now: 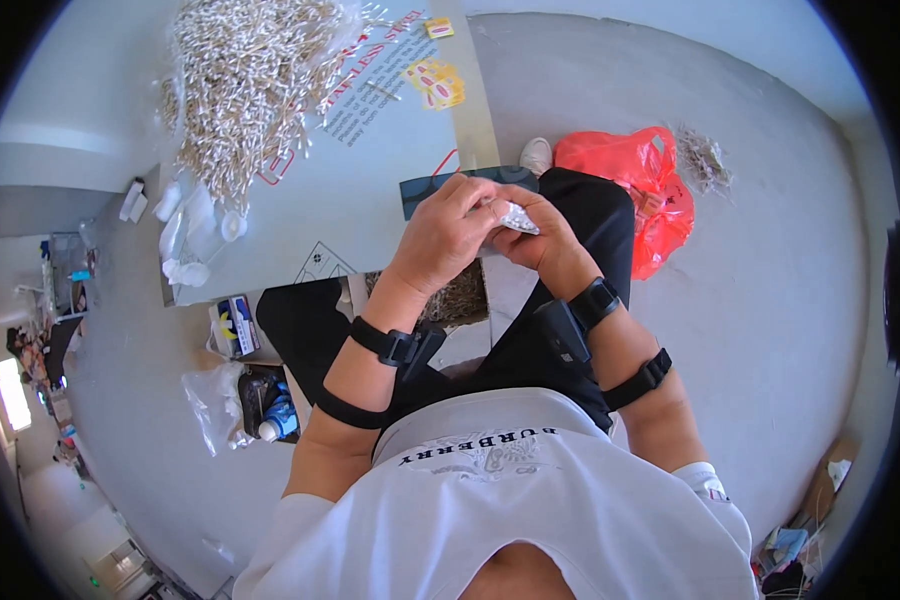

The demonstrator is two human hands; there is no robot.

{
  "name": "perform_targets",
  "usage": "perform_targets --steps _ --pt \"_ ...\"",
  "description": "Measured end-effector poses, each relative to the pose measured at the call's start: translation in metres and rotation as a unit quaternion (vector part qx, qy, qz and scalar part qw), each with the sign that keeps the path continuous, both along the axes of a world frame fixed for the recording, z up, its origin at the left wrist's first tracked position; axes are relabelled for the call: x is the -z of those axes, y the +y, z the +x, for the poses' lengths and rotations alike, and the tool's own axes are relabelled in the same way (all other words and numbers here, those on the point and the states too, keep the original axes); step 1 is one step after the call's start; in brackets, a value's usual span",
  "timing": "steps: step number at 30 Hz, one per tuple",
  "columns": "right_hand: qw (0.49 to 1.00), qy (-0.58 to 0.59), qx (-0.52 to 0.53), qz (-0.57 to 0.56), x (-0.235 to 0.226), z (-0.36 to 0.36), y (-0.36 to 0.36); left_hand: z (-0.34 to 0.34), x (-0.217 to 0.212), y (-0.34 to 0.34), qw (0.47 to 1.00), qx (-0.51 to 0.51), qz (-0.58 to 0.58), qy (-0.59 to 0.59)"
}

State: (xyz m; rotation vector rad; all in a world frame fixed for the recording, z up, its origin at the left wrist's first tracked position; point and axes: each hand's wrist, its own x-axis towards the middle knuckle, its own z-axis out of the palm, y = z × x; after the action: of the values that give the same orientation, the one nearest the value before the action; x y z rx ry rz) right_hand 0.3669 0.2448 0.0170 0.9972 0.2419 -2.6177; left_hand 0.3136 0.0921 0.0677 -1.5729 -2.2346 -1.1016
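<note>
Close together over the table's near edge, both my hands are closed around a small bundle of cotton swabs (518,218), its white tips facing up. My right hand (548,228) wraps the bundle from the right. From the left, the fingers of my left hand (444,232) pinch at its side; the fingertips are partly hidden. Just beyond them a dark translucent sheet (416,196) lies at the table edge. A large heap of loose cotton swabs (240,95) in clear plastic covers the table's far left. Below my hands, between my knees, an open box (460,303) holds more swabs.
On the table (370,180) lie yellow labels (436,84) and white round plastic containers (198,225). A red plastic bag (620,160) sits on the floor at right, beside scattered swabs (705,160). At left stand a small carton (234,327) and a box with a bottle (278,420).
</note>
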Motion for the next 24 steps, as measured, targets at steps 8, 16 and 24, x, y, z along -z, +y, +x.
perform_targets --steps 8,16,24 --pt "0.931 0.045 -0.156 0.327 -0.009 0.005 -0.014 0.006 0.011 -0.043 0.993 -0.101 0.053 -0.037" --pt "0.621 0.336 -0.064 0.705 -0.024 0.012 -0.033 0.0 0.022 -0.048 0.983 -0.138 0.074 -0.098" --pt "0.612 0.348 -0.031 0.71 -0.014 0.012 -0.032 -0.001 0.027 -0.051 0.981 -0.138 0.049 -0.127"
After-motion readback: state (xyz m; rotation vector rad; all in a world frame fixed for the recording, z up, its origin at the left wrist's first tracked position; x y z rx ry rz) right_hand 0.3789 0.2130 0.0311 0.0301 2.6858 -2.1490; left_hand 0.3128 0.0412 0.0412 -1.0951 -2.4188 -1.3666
